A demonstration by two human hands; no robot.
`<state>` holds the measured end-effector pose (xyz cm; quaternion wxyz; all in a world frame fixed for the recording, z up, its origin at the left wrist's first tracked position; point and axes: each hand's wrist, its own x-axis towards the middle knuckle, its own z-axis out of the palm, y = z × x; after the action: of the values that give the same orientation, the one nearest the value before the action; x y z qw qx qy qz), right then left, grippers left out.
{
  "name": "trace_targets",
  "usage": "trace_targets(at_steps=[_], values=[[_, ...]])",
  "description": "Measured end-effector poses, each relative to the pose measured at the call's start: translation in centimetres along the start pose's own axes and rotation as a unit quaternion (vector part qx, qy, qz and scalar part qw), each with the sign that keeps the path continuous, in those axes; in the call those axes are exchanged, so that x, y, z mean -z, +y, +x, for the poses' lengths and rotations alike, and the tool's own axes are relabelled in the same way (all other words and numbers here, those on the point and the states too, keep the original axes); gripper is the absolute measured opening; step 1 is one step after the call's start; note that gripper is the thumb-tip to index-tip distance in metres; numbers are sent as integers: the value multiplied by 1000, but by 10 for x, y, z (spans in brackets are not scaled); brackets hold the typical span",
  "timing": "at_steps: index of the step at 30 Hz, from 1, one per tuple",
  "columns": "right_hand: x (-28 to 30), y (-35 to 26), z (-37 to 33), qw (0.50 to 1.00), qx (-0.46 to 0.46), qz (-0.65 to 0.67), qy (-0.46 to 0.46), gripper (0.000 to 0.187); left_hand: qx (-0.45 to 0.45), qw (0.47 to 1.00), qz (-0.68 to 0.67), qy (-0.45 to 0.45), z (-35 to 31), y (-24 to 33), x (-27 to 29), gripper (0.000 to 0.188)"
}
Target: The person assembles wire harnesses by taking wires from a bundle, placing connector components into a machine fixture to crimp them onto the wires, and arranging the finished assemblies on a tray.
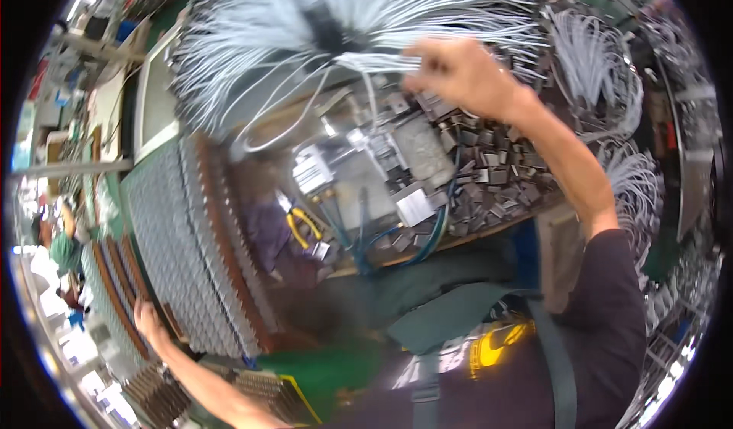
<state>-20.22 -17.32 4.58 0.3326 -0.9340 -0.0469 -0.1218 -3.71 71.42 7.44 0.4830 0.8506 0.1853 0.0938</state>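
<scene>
Right grip [462,76] looks closed on a bunch of white cables [376,63], near side of the big fan over the desk [267,173].
Bunch is drawn out to the right, probably to keep it apart from the rest; exact finger contact is blurred. Cables: thin, white to pale grey, splaying from a dark middle, a few loose loops drooping left of the hand. Small metal blocks [492,158] lie heaped below the hand, likely there for easy reach; same guess for the yellow-handled pliers [305,227] nearer the body. Grey layered stack [191,246] stands left of those, rows apparently lined up to stay orderly. Left hand [150,324] is well apart, at a brown-and-grey striped stack [118,291]; can't tell if its fingers close on anything.
</scene>
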Motion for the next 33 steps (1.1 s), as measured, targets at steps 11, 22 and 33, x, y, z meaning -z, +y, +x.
trace_targets(at_steps=[11,22,33], values=[[40,53,-36,940,-104,-312,-95,25,196,968,-80,-133,31,-57,-63,79],[16,-10,-42,778,-172,603,-43,28,128,989,-64,-30,19,-66,-70,63],[-20,-50,-55,962,206,117,-137,22,-117,961,-197,-155,-95,115,-161,59]])
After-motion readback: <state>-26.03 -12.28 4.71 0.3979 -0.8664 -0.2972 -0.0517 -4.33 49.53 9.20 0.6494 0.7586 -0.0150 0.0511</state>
